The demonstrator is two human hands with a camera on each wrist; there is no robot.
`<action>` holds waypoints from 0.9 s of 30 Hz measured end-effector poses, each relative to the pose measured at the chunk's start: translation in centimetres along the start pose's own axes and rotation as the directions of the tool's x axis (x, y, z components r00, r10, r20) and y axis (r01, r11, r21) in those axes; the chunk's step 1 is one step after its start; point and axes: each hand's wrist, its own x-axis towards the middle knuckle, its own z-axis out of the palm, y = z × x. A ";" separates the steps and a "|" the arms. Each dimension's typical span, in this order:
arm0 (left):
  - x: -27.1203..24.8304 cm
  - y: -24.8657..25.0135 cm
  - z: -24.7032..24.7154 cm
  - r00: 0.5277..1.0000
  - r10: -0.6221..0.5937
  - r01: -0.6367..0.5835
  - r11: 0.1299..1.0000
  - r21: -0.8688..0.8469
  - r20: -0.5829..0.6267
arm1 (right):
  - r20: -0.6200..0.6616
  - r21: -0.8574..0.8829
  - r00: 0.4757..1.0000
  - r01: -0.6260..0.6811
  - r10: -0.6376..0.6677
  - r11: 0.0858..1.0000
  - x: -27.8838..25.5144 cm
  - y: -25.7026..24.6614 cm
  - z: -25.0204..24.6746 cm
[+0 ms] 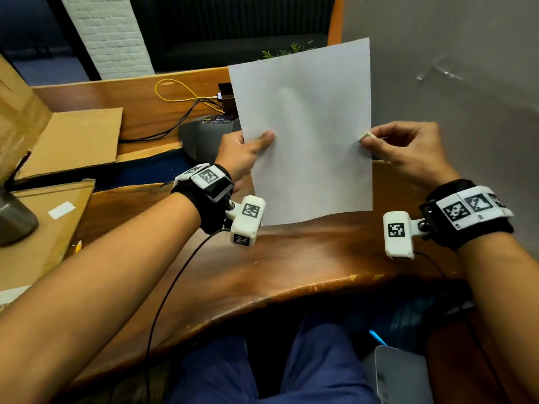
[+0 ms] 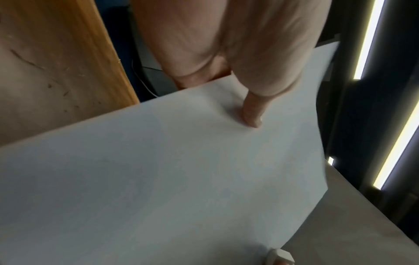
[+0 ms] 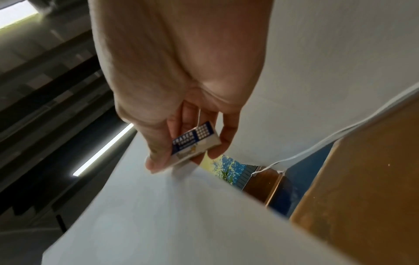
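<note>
I hold a blank white sheet of paper (image 1: 306, 126) upright above the wooden desk (image 1: 291, 258). My left hand (image 1: 256, 144) pinches its left edge, thumb on the front and fingers behind; the left wrist view shows the thumb (image 2: 251, 114) pressing on the sheet (image 2: 158, 179). At the sheet's right edge my right hand (image 1: 370, 142) grips a small white eraser (image 1: 368, 137). The right wrist view shows the eraser (image 3: 195, 143) with a blue printed sleeve, held between thumb and fingers (image 3: 224, 136) against the paper (image 3: 158, 215). Whether that hand also pinches the paper is unclear.
Flattened cardboard boxes (image 1: 73, 141) lie at the left, with a grey metal cup (image 1: 14, 220) beside them. A dark device (image 1: 204, 138) with black and yellow cables (image 1: 175, 88) sits behind the paper. A grey wall (image 1: 452, 68) stands close on the right.
</note>
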 end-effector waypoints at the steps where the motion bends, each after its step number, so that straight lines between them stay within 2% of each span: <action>1: 0.1 0.1 0.0 1.000 0.011 -0.011 1.000 0.012 0.003 | -0.005 -0.026 1.000 -0.003 0.003 1.000 0.0 0.2 0.1; 5: 0.1 0.1 -0.6 0.999 0.036 -0.037 0.997 0.070 0.022 | -0.159 -0.175 0.984 0.048 -0.076 0.983 0.1 -0.7 0.6; 6: 0.0 0.0 -0.7 0.999 0.035 -0.037 0.996 0.077 0.028 | -0.143 -0.159 0.986 0.067 -0.091 0.985 0.0 -1.5 0.9; 8: 0.1 -0.2 -0.9 0.999 0.035 -0.038 0.995 0.089 0.041 | 0.008 -0.075 0.995 0.103 -0.103 0.992 0.0 -3.2 1.8; 10: 0.0 -0.3 -0.9 0.998 0.040 -0.044 0.995 0.091 0.048 | 0.186 0.004 0.973 0.136 -0.135 0.991 0.2 -4.7 3.1; 13: -0.2 -0.1 -0.8 0.997 0.050 -0.056 0.994 0.090 0.058 | 0.242 0.147 0.960 0.108 -0.142 0.983 1.3 -6.4 5.4; 15: -0.4 0.0 -0.7 0.996 0.056 -0.062 0.994 0.089 0.069 | 0.220 0.242 0.971 0.039 -0.094 0.969 1.9 -6.6 6.7; 17: -0.5 0.3 -0.8 0.995 0.063 -0.069 0.995 0.076 0.076 | 0.253 0.260 0.967 -0.089 0.021 0.961 2.1 -5.1 7.4; 19: -0.5 0.6 -1.2 0.996 0.062 -0.067 0.995 0.068 0.072 | 0.359 0.065 0.921 -0.183 0.148 0.981 1.4 -3.1 7.2; 21: -0.5 0.8 -1.9 0.996 0.064 -0.068 0.995 0.070 0.056 | 0.429 -0.116 0.862 -0.246 0.272 0.962 0.3 -1.7 6.0; 23: -0.3 0.9 -2.6 0.997 0.072 -0.074 0.994 0.077 0.036 | 0.379 -0.169 0.856 -0.309 0.351 0.936 -0.5 -1.3 4.5; 27: -0.1 0.7 -3.1 0.997 0.070 -0.070 0.995 0.065 0.013 | 0.127 -0.184 0.949 -0.264 0.290 0.947 -0.1 -1.0 2.4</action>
